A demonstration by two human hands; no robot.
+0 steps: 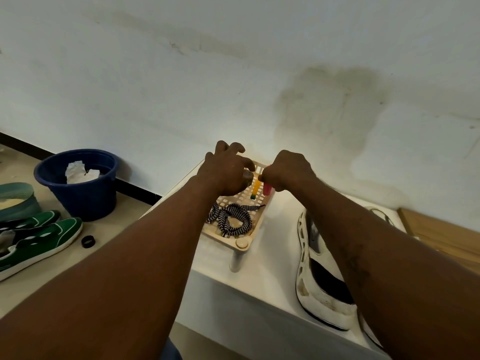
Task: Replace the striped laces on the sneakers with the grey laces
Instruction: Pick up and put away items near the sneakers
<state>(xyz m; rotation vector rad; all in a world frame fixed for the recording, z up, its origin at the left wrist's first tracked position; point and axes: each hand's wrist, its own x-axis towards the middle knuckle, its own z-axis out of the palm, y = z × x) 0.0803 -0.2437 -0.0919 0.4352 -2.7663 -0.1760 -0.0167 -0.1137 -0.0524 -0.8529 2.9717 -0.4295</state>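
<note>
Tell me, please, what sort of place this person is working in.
Likely a plain room at home, perhaps a utility corner: a stained white wall, a blue bucket and green shoes on the floor.

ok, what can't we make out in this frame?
Head view:
- Left hand: any grip hidden under its own fingers.
- Pink object: mostly covered by right hand.
- White sneaker: eyelets behind right forearm.
- Green shoes: cut off by left edge.
- Grey laces: not seen anywhere.
</note>
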